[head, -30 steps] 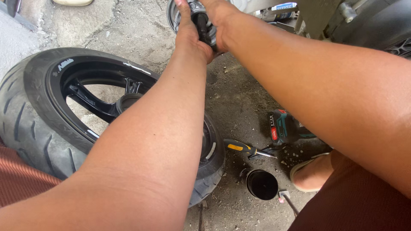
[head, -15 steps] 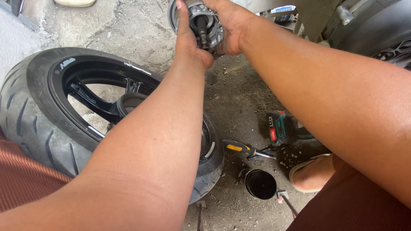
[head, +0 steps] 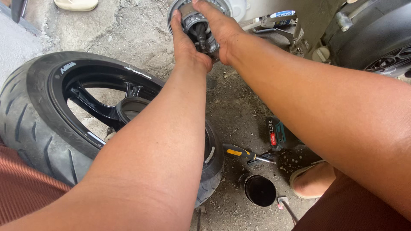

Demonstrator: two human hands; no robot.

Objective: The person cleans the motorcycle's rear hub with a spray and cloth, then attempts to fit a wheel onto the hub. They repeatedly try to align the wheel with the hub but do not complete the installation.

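Left hand (head: 185, 45) and right hand (head: 220, 30) grip a round metal hub (head: 198, 23) at twelve o'clock; black wheel (head: 64, 115) at nine.

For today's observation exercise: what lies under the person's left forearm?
Under the left forearm lies a black wheel with its tyre, flat on the concrete floor. The arm covers the wheel's right half, so part of the hub and spokes cannot be seen.

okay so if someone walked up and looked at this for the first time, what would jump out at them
Both hands, the left hand and right hand, clasp a round metal hub part with a splined shaft, top centre. A black wheel with tyre lies on the concrete at left. Lower right sit a yellow-handled screwdriver and a black cup.
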